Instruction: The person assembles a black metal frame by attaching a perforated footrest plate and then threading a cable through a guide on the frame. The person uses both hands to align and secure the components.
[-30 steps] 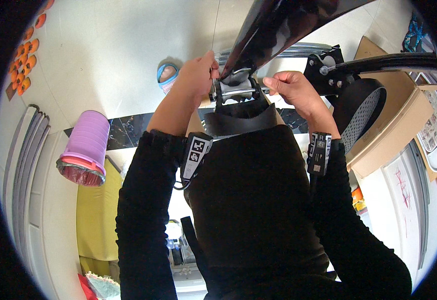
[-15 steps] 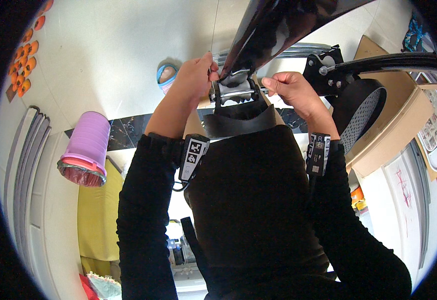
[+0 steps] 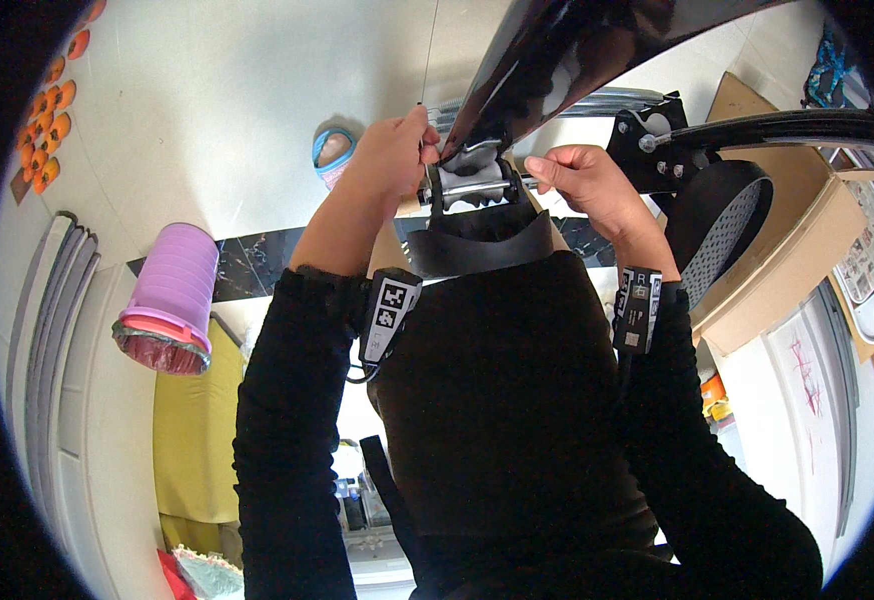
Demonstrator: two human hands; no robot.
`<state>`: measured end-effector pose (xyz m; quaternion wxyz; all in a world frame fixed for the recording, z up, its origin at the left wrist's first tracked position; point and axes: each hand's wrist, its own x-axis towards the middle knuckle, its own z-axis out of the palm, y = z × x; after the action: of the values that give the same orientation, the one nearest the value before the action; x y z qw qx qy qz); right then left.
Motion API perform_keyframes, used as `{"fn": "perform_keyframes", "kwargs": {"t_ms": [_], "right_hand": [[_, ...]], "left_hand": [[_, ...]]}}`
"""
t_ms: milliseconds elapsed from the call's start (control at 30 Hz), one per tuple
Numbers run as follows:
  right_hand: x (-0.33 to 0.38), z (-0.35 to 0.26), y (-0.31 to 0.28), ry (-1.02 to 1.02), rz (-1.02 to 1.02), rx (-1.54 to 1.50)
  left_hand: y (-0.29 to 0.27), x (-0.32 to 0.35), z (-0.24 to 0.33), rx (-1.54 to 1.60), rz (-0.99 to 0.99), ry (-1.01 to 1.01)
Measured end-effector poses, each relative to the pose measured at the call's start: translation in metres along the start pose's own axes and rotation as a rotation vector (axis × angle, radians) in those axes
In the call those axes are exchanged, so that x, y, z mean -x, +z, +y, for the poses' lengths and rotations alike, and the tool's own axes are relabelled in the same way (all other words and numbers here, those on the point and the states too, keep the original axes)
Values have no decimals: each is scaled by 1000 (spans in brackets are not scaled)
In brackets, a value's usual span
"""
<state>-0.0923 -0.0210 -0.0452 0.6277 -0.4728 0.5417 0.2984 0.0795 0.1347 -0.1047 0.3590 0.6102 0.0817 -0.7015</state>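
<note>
A small grey metal clamp (image 3: 470,180) sits at the lower end of a long glossy black bar (image 3: 577,60) that slants up to the right. My left hand (image 3: 387,160) grips the clamp's left side, fingers closed on it. On the clamp's right side, my right hand (image 3: 582,180) pinches a thin rod or bolt sticking out. A curved black piece (image 3: 482,245) hangs just below the clamp, in front of my dark clothed torso. Both wrists wear bands with small tags.
A pink ribbed bucket (image 3: 167,300) lies on its side at the left. A blue roll of tape (image 3: 332,150) rests on the pale floor. At right stand a black perforated seat (image 3: 722,225) on a black frame and a cardboard box (image 3: 807,240). Orange pieces (image 3: 42,120) lie far left.
Both hands have stayed on the clamp; the fingers shifted only slightly.
</note>
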Motion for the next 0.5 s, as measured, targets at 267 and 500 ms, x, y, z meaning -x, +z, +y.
{"fn": "perform_keyframes", "kwargs": {"t_ms": [267, 500], "right_hand": [[0, 0, 0, 15, -7, -20], [0, -1, 1, 28, 4, -5]], "left_hand": [[3, 0, 4, -26, 12, -27], [3, 0, 1, 130, 46, -87]]}}
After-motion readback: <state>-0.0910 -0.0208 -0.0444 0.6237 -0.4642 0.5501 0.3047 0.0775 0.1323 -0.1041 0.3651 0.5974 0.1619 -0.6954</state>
